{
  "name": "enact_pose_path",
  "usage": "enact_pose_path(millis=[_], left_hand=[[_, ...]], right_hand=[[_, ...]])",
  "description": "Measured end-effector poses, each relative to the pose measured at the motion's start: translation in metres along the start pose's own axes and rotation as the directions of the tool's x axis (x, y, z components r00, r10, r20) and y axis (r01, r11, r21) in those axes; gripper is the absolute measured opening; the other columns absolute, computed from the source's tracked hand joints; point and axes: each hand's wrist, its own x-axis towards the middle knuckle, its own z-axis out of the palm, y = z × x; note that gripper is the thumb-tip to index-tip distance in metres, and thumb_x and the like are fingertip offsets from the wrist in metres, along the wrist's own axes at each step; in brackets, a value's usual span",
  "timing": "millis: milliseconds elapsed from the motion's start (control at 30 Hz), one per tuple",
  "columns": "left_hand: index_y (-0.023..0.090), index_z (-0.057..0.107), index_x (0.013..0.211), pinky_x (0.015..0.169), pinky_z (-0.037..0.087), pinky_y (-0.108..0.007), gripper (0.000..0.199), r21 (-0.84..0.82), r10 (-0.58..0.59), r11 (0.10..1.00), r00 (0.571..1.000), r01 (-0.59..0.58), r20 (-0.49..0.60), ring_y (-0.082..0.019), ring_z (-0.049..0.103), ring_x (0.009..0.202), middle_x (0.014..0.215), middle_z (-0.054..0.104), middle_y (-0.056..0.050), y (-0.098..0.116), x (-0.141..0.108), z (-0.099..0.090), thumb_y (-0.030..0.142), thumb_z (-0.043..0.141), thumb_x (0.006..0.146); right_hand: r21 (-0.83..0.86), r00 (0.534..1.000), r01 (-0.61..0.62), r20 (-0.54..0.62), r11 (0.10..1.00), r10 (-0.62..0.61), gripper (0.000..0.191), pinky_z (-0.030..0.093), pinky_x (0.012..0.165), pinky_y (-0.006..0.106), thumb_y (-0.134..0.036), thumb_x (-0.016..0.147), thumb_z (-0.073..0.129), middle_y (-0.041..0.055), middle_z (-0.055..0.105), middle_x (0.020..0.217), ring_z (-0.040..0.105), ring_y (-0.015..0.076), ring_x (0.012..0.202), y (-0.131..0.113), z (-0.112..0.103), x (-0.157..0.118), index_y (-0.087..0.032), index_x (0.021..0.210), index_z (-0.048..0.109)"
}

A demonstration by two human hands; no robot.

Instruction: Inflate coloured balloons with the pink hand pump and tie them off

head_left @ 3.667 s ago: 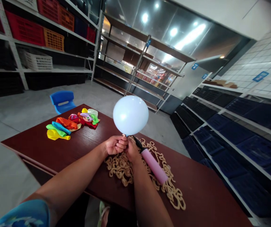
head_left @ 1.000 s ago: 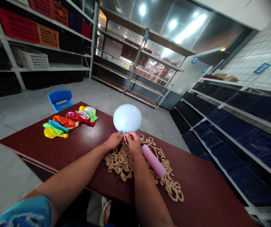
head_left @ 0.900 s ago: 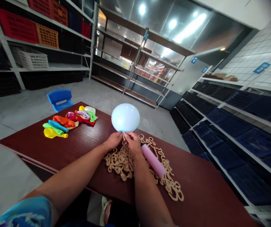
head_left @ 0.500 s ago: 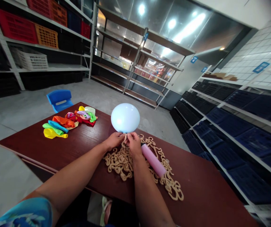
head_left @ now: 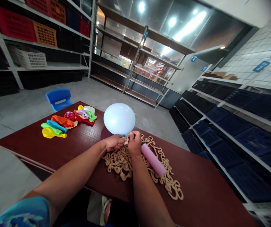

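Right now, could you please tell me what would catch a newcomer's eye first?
Probably the inflated pale blue balloon, its neck at the fingers of the left hand and right hand. Next, the pink hand pump lying on tan curly pieces, and the bright uninflated balloons towards the table's left end.

Grey floor (head_left: 88,91); blue chair (head_left: 58,97) beside dark reddish-brown table (head_left: 201,179); white rack (head_left: 3,47) at left, crates (head_left: 12,23) red and orange; tall shelving (head_left: 139,47) ahead; white tiled wall (head_left: 246,52) right; bright lights (head_left: 172,22) above.
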Motion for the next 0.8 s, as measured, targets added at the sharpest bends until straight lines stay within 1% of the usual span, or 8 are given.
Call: enact_pose_path(millis=[100, 233, 367, 467, 533, 600, 667, 800], left_hand=[[0.015, 0.042, 0.061, 0.040, 0.005, -0.019, 0.034, -0.009, 0.008, 1.000, 0.999, -0.008, 0.038, -0.001, 0.012, 0.039, 0.045, 0.019, 0.010, 0.001, -0.001, 0.000, 0.038, 0.067, 0.061], [0.015, 0.044, 0.062, 0.040, 0.009, -0.020, 0.033, 0.078, 0.035, 0.996, 0.999, -0.037, 0.037, -0.002, 0.013, 0.039, 0.044, 0.021, 0.009, -0.002, 0.001, -0.003, 0.040, 0.064, 0.064], [0.015, 0.048, 0.067, 0.041, 0.021, -0.021, 0.034, 0.334, 0.190, 0.927, 0.981, -0.170, -0.029, -0.005, 0.023, 0.041, 0.048, 0.033, 0.005, -0.007, 0.005, -0.007, 0.048, 0.052, 0.073], [0.015, 0.053, 0.070, 0.056, 0.036, -0.024, 0.037, 0.662, 0.412, 0.714, 0.901, -0.227, -0.135, -0.012, 0.043, 0.057, 0.062, 0.050, -0.001, -0.009, 0.007, -0.012, 0.049, 0.041, 0.080], [0.016, 0.057, 0.078, 0.070, 0.040, -0.027, 0.039, 0.796, 0.520, 0.588, 0.822, -0.147, -0.233, -0.016, 0.051, 0.072, 0.073, 0.056, -0.004, -0.008, 0.007, -0.016, 0.047, 0.034, 0.083], [0.017, 0.059, 0.087, 0.079, 0.039, -0.029, 0.042, 0.853, 0.599, 0.518, 0.739, -0.065, -0.307, -0.018, 0.053, 0.082, 0.080, 0.058, -0.005, -0.007, 0.007, -0.019, 0.044, 0.028, 0.086], [0.017, 0.061, 0.089, 0.084, 0.038, -0.030, 0.042, 0.890, 0.681, 0.452, 0.665, -0.054, -0.306, -0.019, 0.053, 0.089, 0.085, 0.058, -0.007, -0.006, 0.008, -0.021, 0.041, 0.026, 0.087], [0.016, 0.062, 0.079, 0.084, 0.039, -0.030, 0.041, 0.921, 0.760, 0.387, 0.583, -0.050, -0.288, -0.019, 0.052, 0.089, 0.083, 0.056, -0.008, -0.002, 0.014, -0.014, 0.039, 0.029, 0.087]], right_hand=[[-0.012, 0.999, 0.009, -0.035, 1.000, -0.009, 0.015, 0.038, 0.069, 0.026, -0.034, 0.081, 0.040, 0.0009, 0.055, 0.074, 0.050, 0.0143, 0.070, -0.004, 0.000, -0.002, -0.020, 0.077, 0.046], [0.000, 0.999, -0.012, -0.053, 1.000, 0.012, 0.016, 0.039, 0.068, 0.026, -0.034, 0.080, 0.041, 0.0012, 0.055, 0.074, 0.050, 0.0145, 0.069, -0.005, 0.002, -0.002, -0.020, 0.078, 0.047], [0.056, 0.994, -0.096, -0.043, 0.994, 0.098, 0.017, 0.040, 0.066, 0.026, -0.036, 0.079, 0.042, 0.0008, 0.055, 0.072, 0.051, 0.0144, 0.067, 0.002, 0.008, -0.001, -0.020, 0.078, 0.047], [0.090, 0.987, -0.156, -0.012, 0.984, 0.157, 0.016, 0.041, 0.066, 0.026, -0.036, 0.077, 0.044, 0.0010, 0.057, 0.072, 0.052, 0.0149, 0.068, 0.011, 0.014, 0.000, -0.020, 0.077, 0.048], [0.128, 0.977, -0.215, 0.041, 0.968, 0.211, 0.015, 0.041, 0.062, 0.027, -0.036, 0.078, 0.043, -0.0009, 0.057, 0.065, 0.052, 0.0144, 0.059, 0.017, 0.017, -0.001, -0.021, 0.078, 0.048], [0.155, 0.966, -0.255, 0.091, 0.954, 0.243, 0.015, 0.041, 0.059, 0.027, -0.035, 0.079, 0.041, -0.0028, 0.055, 0.059, 0.050, 0.0137, 0.053, 0.021, 0.020, -0.002, -0.022, 0.079, 0.048], [0.129, 0.970, -0.222, 0.129, 0.966, 0.206, 0.014, 0.042, 0.060, 0.027, -0.034, 0.077, 0.043, -0.0025, 0.056, 0.061, 0.051, 0.0138, 0.055, 0.023, 0.022, -0.002, -0.022, 0.076, 0.049], [0.014, 0.975, -0.082, 0.208, 0.996, 0.078, 0.010, 0.041, 0.066, 0.027, -0.029, 0.073, 0.048, -0.0001, 0.059, 0.069, 0.054, 0.0151, 0.067, 0.026, 0.023, -0.003, -0.020, 0.070, 0.052]])
